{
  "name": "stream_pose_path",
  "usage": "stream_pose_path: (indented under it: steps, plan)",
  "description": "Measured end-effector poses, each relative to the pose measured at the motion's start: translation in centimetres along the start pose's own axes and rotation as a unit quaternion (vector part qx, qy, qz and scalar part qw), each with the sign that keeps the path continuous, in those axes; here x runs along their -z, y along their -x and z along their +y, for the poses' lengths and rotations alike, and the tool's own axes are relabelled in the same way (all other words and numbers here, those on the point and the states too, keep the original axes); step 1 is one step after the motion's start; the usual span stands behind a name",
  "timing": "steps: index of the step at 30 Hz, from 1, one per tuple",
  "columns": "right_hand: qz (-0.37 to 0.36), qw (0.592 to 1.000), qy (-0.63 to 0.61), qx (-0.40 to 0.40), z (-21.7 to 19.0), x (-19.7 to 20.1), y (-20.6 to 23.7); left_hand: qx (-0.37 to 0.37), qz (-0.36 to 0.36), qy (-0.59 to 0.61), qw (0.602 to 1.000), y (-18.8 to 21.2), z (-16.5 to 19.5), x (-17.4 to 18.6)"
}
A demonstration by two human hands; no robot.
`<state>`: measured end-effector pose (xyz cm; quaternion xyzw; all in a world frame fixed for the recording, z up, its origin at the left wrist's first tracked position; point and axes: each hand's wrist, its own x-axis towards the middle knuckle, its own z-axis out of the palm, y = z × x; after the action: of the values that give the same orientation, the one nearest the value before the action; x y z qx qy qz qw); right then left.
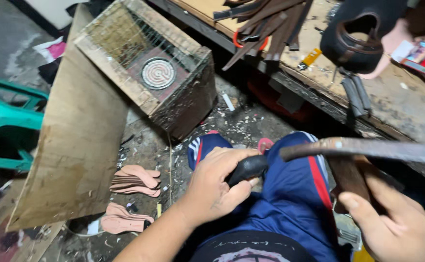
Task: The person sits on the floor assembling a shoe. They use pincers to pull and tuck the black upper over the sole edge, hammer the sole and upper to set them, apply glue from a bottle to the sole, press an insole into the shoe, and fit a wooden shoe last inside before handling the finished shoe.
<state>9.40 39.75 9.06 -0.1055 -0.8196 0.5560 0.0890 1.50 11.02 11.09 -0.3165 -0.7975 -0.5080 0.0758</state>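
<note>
My left hand (217, 187) grips a small black piece (248, 168), perhaps a shoe part, held over my lap in blue trousers (290, 204). Its tip meets the rounded end of a rusty metal bar (368, 148) that runs off to the right edge. My right hand (392, 223) holds a brown wooden piece (351, 177) just under that bar, thumb on top.
A wooden box with a wire grille and a coil heater (158, 73) stands on the littered floor, a board (76, 140) leaning against it. Pink insoles (135, 180) lie below. A teal stool (3, 121) is left. The workbench (407, 106) holds leather strips and a black shoe upper (356, 36).
</note>
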Motion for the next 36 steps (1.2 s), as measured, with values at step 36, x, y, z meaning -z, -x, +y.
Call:
stream_pose_path:
  steps: [36]
  plan:
    - [-0.077,0.987,-0.115,-0.086,7.7,-7.5,-6.2,0.174,0.219,0.144,0.949,3.2,-5.4,7.1]
